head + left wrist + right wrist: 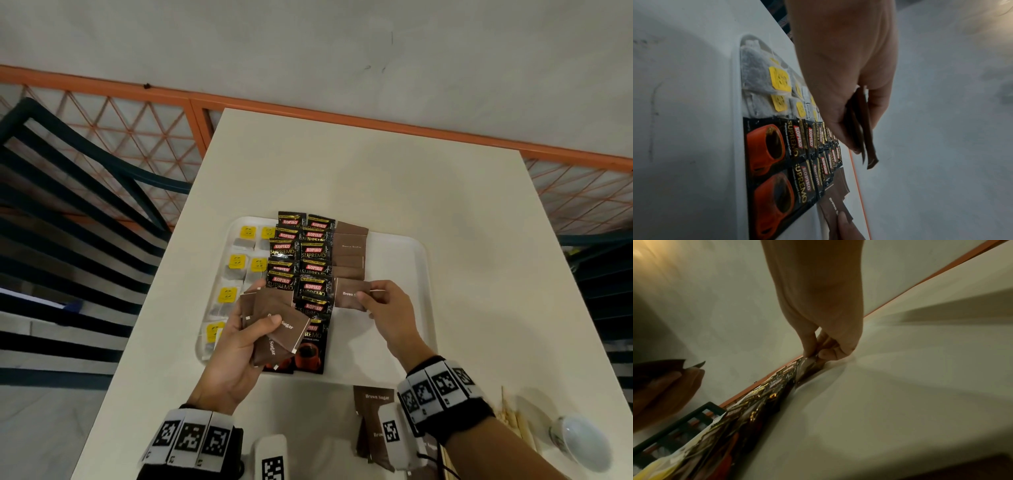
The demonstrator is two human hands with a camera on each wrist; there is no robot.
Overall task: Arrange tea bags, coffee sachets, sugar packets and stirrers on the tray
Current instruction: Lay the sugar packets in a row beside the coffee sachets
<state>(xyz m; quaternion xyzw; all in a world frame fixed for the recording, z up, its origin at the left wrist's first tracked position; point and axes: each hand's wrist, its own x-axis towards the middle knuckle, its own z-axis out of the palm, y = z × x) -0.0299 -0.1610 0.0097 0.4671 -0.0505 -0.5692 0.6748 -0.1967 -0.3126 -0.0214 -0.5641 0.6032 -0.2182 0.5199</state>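
Observation:
A white tray point(416, 274) holds tea bags with yellow tags point(236, 263) in its left part, two columns of black Kopiko coffee sachets point(313, 255) in the middle, and a column of brown sugar packets point(349, 251) to their right. My left hand point(239, 339) grips a fan of several brown sugar packets point(274, 325) above the tray's near left side; the same packets point(861, 126) show in the left wrist view. My right hand point(383, 308) pinches one brown sugar packet point(349, 294) at the near end of the sugar column.
More brown sugar packets point(371, 404) lie on the white table point(376, 178) near its front edge, partly under my right wrist. Wooden stirrers point(513, 421) and a white cup point(582, 442) sit at the front right. A dark chair point(85, 192) stands left of the table.

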